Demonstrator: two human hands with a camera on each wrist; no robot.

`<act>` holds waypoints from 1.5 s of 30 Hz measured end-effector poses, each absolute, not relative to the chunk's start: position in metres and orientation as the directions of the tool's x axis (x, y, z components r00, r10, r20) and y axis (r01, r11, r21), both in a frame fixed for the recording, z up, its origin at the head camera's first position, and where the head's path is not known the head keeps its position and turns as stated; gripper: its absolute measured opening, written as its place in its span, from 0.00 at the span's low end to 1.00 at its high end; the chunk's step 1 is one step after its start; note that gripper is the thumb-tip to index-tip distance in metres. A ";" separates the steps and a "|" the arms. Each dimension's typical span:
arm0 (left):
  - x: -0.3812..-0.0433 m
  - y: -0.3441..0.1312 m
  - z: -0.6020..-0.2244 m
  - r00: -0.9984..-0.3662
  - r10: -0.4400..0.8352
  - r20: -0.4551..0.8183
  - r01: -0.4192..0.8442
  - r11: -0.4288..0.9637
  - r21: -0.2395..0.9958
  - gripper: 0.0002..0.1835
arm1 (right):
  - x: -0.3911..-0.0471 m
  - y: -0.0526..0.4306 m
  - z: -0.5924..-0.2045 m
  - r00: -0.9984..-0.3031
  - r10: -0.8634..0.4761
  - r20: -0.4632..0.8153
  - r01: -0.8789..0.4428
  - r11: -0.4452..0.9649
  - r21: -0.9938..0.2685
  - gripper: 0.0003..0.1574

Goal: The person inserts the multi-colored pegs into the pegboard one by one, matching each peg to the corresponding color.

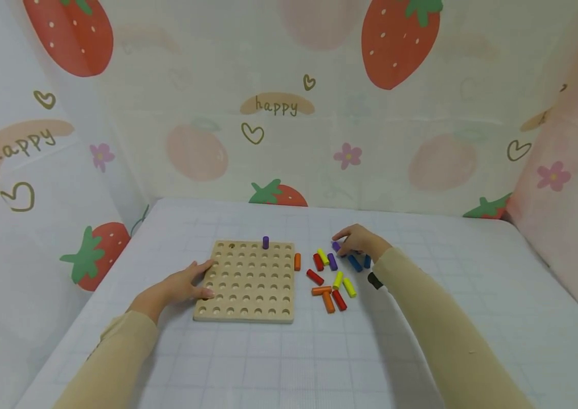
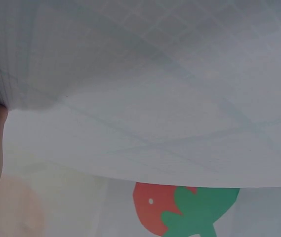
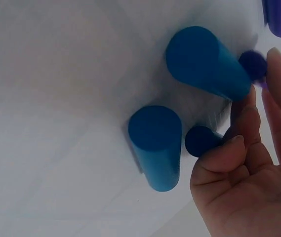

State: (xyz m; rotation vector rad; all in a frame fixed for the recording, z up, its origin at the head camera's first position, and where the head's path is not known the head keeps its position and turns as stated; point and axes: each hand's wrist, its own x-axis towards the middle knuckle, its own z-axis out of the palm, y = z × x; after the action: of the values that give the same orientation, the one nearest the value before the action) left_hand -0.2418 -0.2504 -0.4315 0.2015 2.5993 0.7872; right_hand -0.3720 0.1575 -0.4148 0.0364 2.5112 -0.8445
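A wooden peg board (image 1: 254, 316) with rows of round holes lies on the table, and one purple peg (image 1: 265, 243) stands upright in its far row. My left hand (image 1: 181, 284) rests at the board's left edge, thumb and fingers spread along it. At the far right of the loose pegs, my right hand (image 1: 362, 240) pinches another purple peg (image 3: 253, 65) at the fingertips. Close by lie a large-looking blue peg (image 3: 194, 57) and a second blue peg (image 3: 155, 136). A further blue peg (image 3: 201, 141) shows beside the curled fingers; whether they touch it, I cannot tell.
Between board and right hand lie loose pegs: an orange peg (image 1: 297, 262) beside the board, a red peg (image 1: 315, 277), a yellow peg (image 1: 349, 287), a purple peg (image 1: 332, 262) and several others. A small black object (image 1: 374, 280) is by the right sleeve. A printed curtain (image 1: 278, 153) stands behind.
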 end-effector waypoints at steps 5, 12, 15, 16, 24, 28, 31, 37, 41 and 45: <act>-0.241 -0.249 -0.432 -0.901 0.241 -0.361 -0.002 0.829 0.559 0.54 | -0.368 0.156 -0.415 -0.891 -0.139 -0.433 0.153 0.806 -0.572 0.22; -0.240 -0.248 -0.432 -0.901 0.255 -0.350 0.015 0.826 0.563 0.52 | -0.366 0.156 -0.413 -0.884 -0.134 -0.448 0.163 0.809 -0.565 0.24; -0.240 -0.248 -0.434 -0.900 0.259 -0.350 0.016 0.822 0.569 0.53 | -0.365 0.159 -0.413 -0.883 -0.142 -0.448 0.168 0.795 -0.583 0.26; -0.240 -0.247 -0.434 -0.900 0.259 -0.351 0.013 0.821 0.571 0.53 | -0.364 0.160 -0.413 -0.883 -0.144 -0.446 0.170 0.789 -0.591 0.26; -0.239 -0.248 -0.432 -0.899 0.261 -0.351 0.014 0.819 0.574 0.53 | -0.361 0.167 -0.406 -0.902 -0.180 -0.393 0.162 0.702 -0.694 0.29; -0.239 -0.249 -0.430 -0.900 0.258 -0.351 0.017 0.825 0.564 0.52 | -0.358 0.166 -0.398 -0.897 -0.212 -0.387 0.173 0.637 -0.751 0.29; -0.238 -0.250 -0.429 -0.901 0.260 -0.347 0.024 0.829 0.559 0.52 | -0.355 0.165 -0.392 -0.898 -0.215 -0.385 0.188 0.602 -0.776 0.27; -0.237 -0.250 -0.426 -0.900 0.252 -0.355 0.010 0.827 0.563 0.52 | -0.350 0.161 -0.385 -0.899 -0.246 -0.364 0.201 0.507 -0.838 0.28; -0.238 -0.249 -0.426 -0.898 0.252 -0.362 0.000 0.821 0.571 0.50 | -0.346 0.156 -0.381 -0.898 -0.243 -0.367 0.233 0.446 -0.864 0.27; -0.238 -0.250 -0.425 -0.900 0.251 -0.357 0.002 0.821 0.571 0.51 | -0.344 0.149 -0.379 -0.896 -0.251 -0.366 0.239 0.421 -0.875 0.28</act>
State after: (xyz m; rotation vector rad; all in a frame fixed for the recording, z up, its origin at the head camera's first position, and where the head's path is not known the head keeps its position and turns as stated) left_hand -0.2375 -0.2497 -0.4253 0.1888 2.5814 0.8079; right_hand -0.3438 0.1494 -0.3793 -0.0101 2.2350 -1.4825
